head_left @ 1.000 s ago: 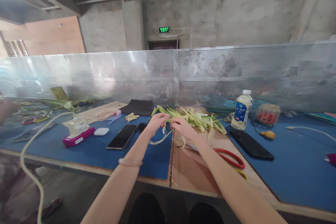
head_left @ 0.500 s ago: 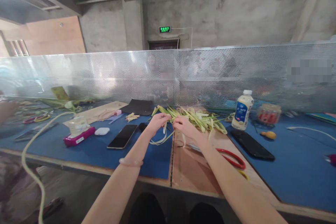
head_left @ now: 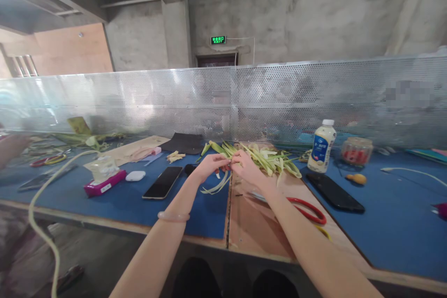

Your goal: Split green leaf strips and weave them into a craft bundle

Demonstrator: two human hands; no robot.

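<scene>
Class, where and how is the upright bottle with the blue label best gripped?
Probably round the middle of the pale, blue-labelled bottle, coming level from the near left: its rounded body stands upright, while a clear jar showing red sits to its right and a flat black phone lies before its base.

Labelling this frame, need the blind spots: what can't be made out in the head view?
Head view: whether the left hand or right hand grips the pale leaf strips; the hands cover their upper ends.
Head view: middle of the red-and-yellow-handled scissors; right forearm hides it.
Head view: co-worker's hand; blurred, cut off by left edge.
Head view: magenta object; cut off by right edge.
</scene>
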